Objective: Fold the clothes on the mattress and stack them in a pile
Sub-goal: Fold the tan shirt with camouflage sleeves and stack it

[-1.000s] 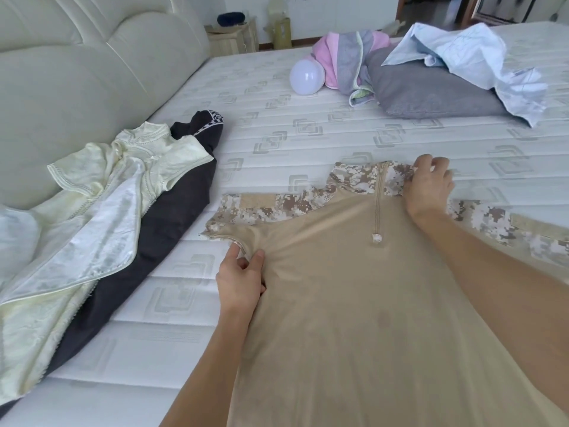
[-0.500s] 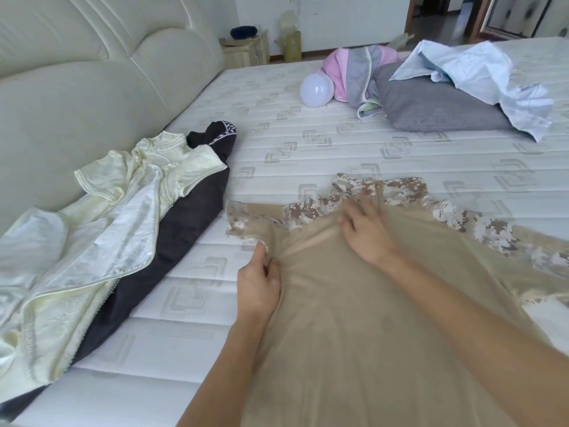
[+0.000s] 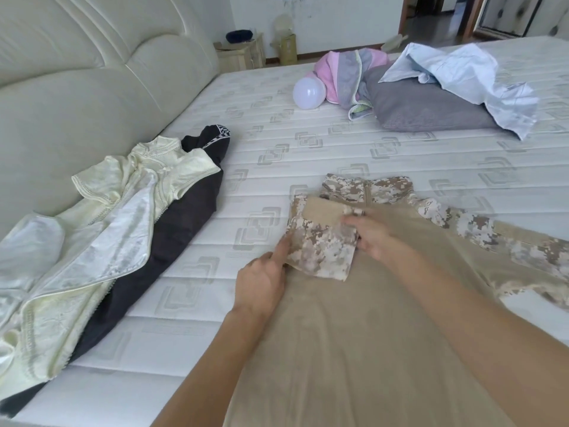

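Observation:
A tan shirt (image 3: 363,328) with camouflage sleeves and collar lies flat on the white mattress (image 3: 308,143) in front of me. Its left camouflage sleeve (image 3: 323,245) is folded inward onto the chest. My left hand (image 3: 261,282) pinches the sleeve's left edge, forefinger stretched along it. My right hand (image 3: 374,238) lies on the sleeve's right side, fingers on the cloth. The right sleeve (image 3: 505,245) is spread out to the right. A cream dress (image 3: 101,223) lies on a black garment (image 3: 172,235) at the left.
A padded cream headboard (image 3: 92,72) runs along the left. At the back lie a white ball (image 3: 308,93), a pink and grey garment (image 3: 348,72), a grey pillow (image 3: 425,109) and a crumpled pale blue shirt (image 3: 468,78). Bedside tables stand beyond the mattress.
The shirt's left sleeve has been turned over onto the chest. My right hand moved from the collar to the folded sleeve. My left hand shifted right along the sleeve edge.

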